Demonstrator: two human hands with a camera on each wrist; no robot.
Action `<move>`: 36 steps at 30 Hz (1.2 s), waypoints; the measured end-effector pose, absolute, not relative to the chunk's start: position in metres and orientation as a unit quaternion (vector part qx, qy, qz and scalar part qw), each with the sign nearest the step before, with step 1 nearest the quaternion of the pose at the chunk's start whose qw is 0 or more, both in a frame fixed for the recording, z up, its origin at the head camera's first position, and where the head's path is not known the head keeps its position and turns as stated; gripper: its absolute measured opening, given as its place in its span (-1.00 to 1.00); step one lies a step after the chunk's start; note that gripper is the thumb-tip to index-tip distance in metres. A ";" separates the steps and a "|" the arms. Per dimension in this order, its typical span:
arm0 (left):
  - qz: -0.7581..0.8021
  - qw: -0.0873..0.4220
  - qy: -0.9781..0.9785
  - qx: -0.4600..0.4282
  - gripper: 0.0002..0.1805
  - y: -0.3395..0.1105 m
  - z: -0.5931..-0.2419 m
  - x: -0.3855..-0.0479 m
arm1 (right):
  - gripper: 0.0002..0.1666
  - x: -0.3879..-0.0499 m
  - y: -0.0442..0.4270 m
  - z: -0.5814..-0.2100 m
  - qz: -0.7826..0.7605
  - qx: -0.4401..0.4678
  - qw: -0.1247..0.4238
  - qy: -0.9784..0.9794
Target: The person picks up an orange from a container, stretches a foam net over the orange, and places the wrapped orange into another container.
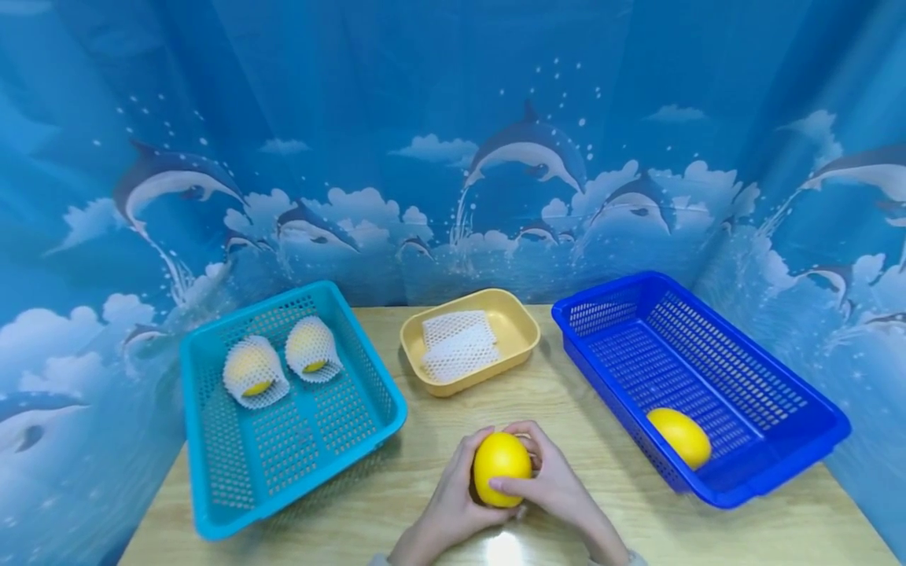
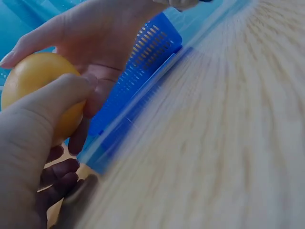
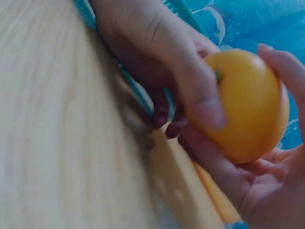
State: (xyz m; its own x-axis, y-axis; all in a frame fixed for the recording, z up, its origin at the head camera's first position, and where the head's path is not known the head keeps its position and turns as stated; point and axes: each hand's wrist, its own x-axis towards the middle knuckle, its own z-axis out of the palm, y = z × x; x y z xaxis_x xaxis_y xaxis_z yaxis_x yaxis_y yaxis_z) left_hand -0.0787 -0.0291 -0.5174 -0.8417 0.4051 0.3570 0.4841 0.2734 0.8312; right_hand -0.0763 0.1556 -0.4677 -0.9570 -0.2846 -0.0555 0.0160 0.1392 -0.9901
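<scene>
Near the front of the table, both hands hold a smooth yellow-orange fruit (image 1: pixel 501 464). My left hand (image 1: pixel 451 497) cups its left side, and my right hand (image 1: pixel 559 486) grips it from the right with the thumb across its front. In the left wrist view the left thumb lies over the fruit (image 2: pixel 33 78). A small green stem spot shows on the fruit (image 3: pixel 248 102) in the right wrist view. Another yellow fruit (image 1: pixel 679 437) lies in the blue basket (image 1: pixel 602 376). Two fruits in white foam nets (image 1: pixel 255 371) sit in the teal basket (image 1: pixel 293 489).
Behind the hands stands a small tan tray (image 1: pixel 520 334) with white foam nets (image 1: pixel 460 346) in it. The teal basket is on the left and the blue one on the right of the wooden table (image 1: pixel 396 479). A dolphin-print curtain (image 1: pixel 396 118) encloses the back and sides.
</scene>
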 end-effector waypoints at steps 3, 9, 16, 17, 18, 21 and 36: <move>-0.531 0.032 -0.800 -0.277 0.11 -0.030 -0.518 -0.079 | -0.34 -0.078 0.156 -0.477 -0.669 -0.090 0.115 0.729; -0.526 0.014 -0.812 -0.251 0.08 -0.031 -0.517 -0.080 | -0.51 -0.080 0.157 -0.496 -0.719 -0.107 0.114 0.677; -0.535 -0.013 -0.811 -0.236 0.01 -0.031 -0.517 -0.080 | -0.46 -0.079 0.160 -0.510 -0.724 -0.170 0.106 0.660; -0.537 -0.017 -0.811 -0.234 -0.02 -0.031 -0.517 -0.079 | -0.46 -0.078 0.160 -0.511 -0.723 -0.183 0.105 0.658; -0.538 -0.019 -0.810 -0.233 -0.05 -0.031 -0.517 -0.079 | -0.47 -0.078 0.161 -0.512 -0.723 -0.198 0.105 0.654; -0.552 -0.011 -0.799 -0.238 -0.16 -0.033 -0.517 -0.079 | -0.50 -0.079 0.159 -0.513 -0.723 -0.240 0.096 0.641; -0.600 0.029 -0.755 -0.262 -0.33 -0.036 -0.519 -0.082 | -0.68 -0.076 0.153 -0.512 -0.685 -0.239 0.068 0.684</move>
State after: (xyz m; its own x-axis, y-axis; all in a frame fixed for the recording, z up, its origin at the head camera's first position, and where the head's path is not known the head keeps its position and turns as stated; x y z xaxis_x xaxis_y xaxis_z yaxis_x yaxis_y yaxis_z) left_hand -0.0819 -0.0357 -0.5186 -0.8606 0.3614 0.3588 0.4313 0.1427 0.8908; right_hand -0.0760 0.1534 -0.5120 -0.8761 -0.4210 0.2351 -0.2345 -0.0540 -0.9706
